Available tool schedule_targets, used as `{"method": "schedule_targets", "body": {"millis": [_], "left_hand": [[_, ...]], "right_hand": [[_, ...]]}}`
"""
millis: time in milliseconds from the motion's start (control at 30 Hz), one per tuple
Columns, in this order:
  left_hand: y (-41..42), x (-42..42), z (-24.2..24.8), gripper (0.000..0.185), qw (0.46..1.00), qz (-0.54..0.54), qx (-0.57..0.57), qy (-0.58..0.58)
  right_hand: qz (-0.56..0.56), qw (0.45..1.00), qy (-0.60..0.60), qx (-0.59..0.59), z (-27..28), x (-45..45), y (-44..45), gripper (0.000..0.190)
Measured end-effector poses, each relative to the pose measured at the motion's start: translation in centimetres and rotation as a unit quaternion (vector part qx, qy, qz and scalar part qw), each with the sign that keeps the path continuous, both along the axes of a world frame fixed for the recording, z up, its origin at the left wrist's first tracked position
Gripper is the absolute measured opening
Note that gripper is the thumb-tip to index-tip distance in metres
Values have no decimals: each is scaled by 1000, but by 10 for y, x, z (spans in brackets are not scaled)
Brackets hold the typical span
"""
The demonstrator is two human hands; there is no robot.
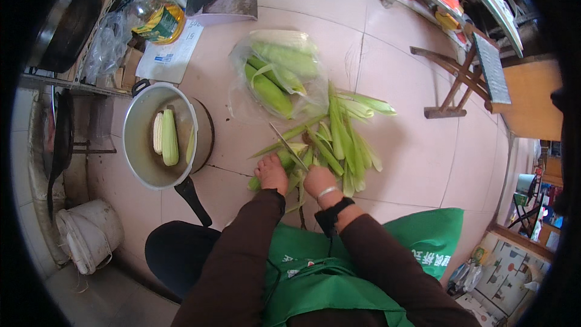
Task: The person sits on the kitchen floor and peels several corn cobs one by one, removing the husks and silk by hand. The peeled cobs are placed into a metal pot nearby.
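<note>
My left hand (272, 172) presses an ear of corn in its green husk (285, 160) down near the tiled floor. A knife (288, 146) is gripped in my right hand (319, 180), its blade slanting up and left across the stem end of that ear. Loose green husks (347, 145) lie heaped beside and beyond my right hand. Ahead is a clear plastic bag (277, 72) with several ears of corn in it. To the left, a metal pot (131, 145) with a black handle holds a pale peeled ear (158, 132) and a light green ear (169, 138).
A dustpan (233, 2) with a brush and a bottle of yellow oil (159, 20) stand at the upper left. A folding stool (492, 70) is at the upper right. A white bucket (93, 234) sits at the lower left, near a metal shelf.
</note>
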State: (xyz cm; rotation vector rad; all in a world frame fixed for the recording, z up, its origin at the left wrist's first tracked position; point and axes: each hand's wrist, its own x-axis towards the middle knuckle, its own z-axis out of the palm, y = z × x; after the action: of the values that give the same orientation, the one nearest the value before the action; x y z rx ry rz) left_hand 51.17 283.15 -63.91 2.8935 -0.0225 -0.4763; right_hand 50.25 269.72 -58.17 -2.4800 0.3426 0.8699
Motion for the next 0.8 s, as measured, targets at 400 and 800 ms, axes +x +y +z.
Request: {"method": "schedule_targets", "body": {"millis": [400,800], "left_hand": [[-5,-18,-7,34,996,-90,-20,0],[25,14,22,74,942,-12,-330,58]], "right_hand": [[-41,998,44,9,-2,-24,4,20],[-107,993,-41,22,-33,-21,-3,23]]}}
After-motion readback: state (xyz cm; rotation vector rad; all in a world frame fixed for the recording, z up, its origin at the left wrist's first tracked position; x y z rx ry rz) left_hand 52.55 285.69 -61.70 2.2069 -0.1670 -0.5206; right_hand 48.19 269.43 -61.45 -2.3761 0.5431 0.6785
